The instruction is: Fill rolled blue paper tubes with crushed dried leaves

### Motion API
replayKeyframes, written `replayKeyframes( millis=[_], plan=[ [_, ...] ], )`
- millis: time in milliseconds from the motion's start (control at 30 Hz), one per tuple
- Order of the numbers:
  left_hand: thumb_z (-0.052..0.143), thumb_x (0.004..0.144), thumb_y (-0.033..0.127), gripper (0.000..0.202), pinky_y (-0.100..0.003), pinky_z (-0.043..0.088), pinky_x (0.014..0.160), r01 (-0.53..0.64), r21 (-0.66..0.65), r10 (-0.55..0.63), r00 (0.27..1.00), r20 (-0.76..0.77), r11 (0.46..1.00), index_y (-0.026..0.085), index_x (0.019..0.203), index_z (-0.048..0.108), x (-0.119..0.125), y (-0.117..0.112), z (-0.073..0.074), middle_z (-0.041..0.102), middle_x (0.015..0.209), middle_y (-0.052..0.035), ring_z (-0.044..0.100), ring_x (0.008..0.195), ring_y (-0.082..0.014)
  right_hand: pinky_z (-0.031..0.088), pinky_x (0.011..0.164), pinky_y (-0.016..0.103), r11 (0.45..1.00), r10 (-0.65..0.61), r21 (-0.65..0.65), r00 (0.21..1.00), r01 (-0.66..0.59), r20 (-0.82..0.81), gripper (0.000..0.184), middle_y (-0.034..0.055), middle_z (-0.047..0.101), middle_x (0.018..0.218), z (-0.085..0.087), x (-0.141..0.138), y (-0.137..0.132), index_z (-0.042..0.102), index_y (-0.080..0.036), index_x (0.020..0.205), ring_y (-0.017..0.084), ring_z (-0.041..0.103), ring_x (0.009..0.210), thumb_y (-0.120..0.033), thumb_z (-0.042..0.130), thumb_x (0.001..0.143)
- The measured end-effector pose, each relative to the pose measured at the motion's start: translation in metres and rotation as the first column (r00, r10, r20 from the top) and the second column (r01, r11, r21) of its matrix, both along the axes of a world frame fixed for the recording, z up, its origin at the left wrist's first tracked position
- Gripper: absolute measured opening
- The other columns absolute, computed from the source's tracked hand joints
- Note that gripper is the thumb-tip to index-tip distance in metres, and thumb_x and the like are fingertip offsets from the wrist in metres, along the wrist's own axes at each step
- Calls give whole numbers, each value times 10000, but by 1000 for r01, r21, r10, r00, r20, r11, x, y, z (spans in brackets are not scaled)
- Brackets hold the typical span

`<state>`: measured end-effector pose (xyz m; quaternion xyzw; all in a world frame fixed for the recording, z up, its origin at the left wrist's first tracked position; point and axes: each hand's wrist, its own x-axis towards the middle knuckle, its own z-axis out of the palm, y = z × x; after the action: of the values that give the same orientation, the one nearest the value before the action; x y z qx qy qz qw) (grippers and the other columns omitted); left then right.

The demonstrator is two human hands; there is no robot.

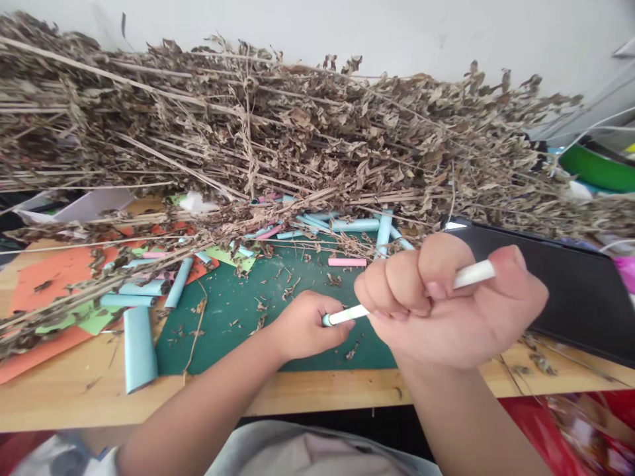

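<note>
My right hand [446,311] is closed in a fist round a slim white stick [475,274], with the thumb against its upper end. The stick slants down to the left out of the fist. At its lower end, which shows pale blue, my left hand [310,327] pinches it between thumb and fingers. Whether the blue part is a tip or rolled paper I cannot tell. Below both hands lies a green cutting mat [223,337] strewn with dry leaf bits. A short pink paper roll [347,262] rests on the mat just behind them.
A large heap of dried stalks and leaves [297,125] fills the back of the wooden table [74,403]. Light blue paper rolls [139,347] and orange sheets [40,284] lie at left. To the right stands a black flat panel [570,291], with a green object [600,168] behind it.
</note>
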<state>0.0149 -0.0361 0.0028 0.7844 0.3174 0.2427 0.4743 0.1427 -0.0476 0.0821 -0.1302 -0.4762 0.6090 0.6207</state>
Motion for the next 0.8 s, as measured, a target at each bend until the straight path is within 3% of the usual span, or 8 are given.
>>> replayKeyframes(
  millis=[267, 467, 633, 800],
  plan=[
    [470, 687, 177, 179, -148, 242, 425, 8, 39, -5, 998, -66, 999, 112, 523, 499, -1, 0, -1, 329, 451, 62, 278, 440, -38, 270, 404, 239, 999, -16, -36, 1000, 17, 21, 258, -57, 254, 402, 2, 4, -10, 418, -213, 582, 93, 253, 365, -381, 335, 759],
    [478, 665, 135, 161, -143, 227, 423, 28, 48, -24, 997, -72, 998, 113, 506, 464, -2, 1, 0, 305, 456, 68, 264, 449, -36, 250, 386, 237, 997, -69, -32, 997, 68, -30, 254, -58, 227, 384, 2, 3, -12, 408, -220, 578, 92, 211, 347, -385, 325, 751],
    [476, 641, 116, 150, -141, 225, 423, 26, 59, -21, 996, -85, 998, 116, 493, 450, -2, 1, 0, 307, 453, 67, 267, 451, -37, 250, 399, 247, 999, -40, -29, 999, 39, -14, 258, -54, 241, 391, 0, 4, -14, 381, -207, 554, 90, 224, 362, -378, 347, 743],
    [469, 614, 111, 126, -139, 253, 428, 28, 47, -24, 996, -88, 999, 114, 489, 467, -3, 0, -1, 335, 452, 58, 304, 450, -40, 241, 416, 249, 985, -41, -169, 998, 47, 42, 335, -62, 225, 378, 3, 3, -20, 356, -191, 490, 79, 243, 374, -398, 483, 720]
  ],
)
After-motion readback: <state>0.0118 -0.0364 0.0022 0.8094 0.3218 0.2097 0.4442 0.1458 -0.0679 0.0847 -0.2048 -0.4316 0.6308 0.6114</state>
